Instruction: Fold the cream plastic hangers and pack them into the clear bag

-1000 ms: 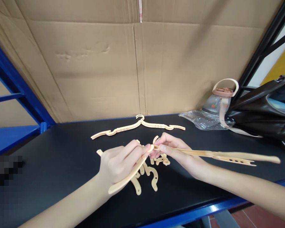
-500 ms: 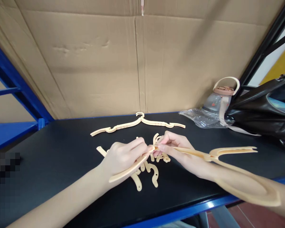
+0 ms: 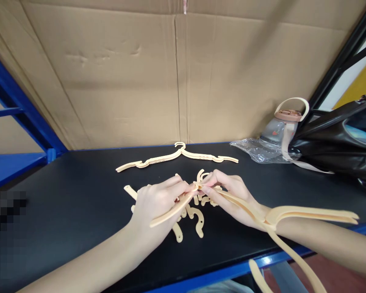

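Both hands meet over the middle of the black table, pinching cream-coloured hanger parts together. My left hand (image 3: 158,203) is closed on a slim curved hanger arm (image 3: 171,213), whose free end points down and left. My right hand (image 3: 232,193) is closed on a longer folding hanger piece (image 3: 271,219); it runs back over the right forearm, with one arm stretched right and another curving down past the table edge. The joint between the fingertips is partly hidden. Beneath the hands lie several loose hanger pieces (image 3: 198,221), some covered by the left hand.
An assembled hanger (image 3: 164,157) lies at the back of the black table (image 3: 79,195). A cardboard sheet (image 3: 125,81) stands behind it. Back right are a clear plastic bag (image 3: 251,150), a strapped water bottle (image 3: 280,128) and a black bag (image 3: 332,142). A blue frame (image 3: 21,97) rises at left.
The long hanger piece in my right hand has swung and turned, its lower arm now hanging further down past the table edge. The left hanger arm has tilted a little; both hands stay joined.
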{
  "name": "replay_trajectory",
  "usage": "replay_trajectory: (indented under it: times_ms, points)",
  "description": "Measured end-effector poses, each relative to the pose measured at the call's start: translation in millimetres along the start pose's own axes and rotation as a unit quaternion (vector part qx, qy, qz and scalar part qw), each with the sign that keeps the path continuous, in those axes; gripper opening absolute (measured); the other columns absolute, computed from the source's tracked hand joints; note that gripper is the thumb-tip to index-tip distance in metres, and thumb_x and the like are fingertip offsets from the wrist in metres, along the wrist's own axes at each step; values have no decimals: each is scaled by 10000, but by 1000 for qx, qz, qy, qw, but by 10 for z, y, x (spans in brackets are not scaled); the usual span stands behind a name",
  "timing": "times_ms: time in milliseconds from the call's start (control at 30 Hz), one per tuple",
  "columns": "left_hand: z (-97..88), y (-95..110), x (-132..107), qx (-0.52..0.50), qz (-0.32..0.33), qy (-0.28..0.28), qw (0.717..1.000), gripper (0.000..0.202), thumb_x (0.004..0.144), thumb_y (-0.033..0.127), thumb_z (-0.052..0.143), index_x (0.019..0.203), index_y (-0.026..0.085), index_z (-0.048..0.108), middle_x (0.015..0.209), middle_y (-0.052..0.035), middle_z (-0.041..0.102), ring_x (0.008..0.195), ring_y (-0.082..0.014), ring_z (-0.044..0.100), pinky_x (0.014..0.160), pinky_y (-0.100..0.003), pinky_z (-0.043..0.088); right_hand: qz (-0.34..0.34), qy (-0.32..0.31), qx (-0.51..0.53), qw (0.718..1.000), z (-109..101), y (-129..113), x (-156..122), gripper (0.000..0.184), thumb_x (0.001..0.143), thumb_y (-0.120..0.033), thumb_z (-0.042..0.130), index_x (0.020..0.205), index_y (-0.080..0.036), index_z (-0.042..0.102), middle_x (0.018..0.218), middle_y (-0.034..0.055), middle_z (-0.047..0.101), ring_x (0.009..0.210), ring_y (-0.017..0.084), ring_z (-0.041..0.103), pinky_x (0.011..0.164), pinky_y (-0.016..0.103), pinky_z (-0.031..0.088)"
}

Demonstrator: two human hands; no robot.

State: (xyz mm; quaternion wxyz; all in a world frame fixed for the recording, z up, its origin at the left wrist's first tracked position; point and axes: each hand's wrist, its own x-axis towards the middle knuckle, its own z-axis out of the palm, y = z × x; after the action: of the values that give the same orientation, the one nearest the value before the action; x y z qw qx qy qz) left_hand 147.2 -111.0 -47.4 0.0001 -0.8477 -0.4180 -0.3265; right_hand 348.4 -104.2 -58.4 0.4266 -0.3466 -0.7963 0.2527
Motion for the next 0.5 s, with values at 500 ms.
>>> replay_trajectory:
  times_ms: [500]
  points:
    - [14, 36, 6, -120, -12, -18, 992, 288, 914, 294, 485, 740, 184, 686, 609, 36, 501, 501, -76, 478, 455, -192, 329, -48, 45, -46, 997, 69, -8, -55, 111, 909, -214, 507, 808, -194, 550, 782, 33, 668, 691, 136, 651, 602, 243, 519]
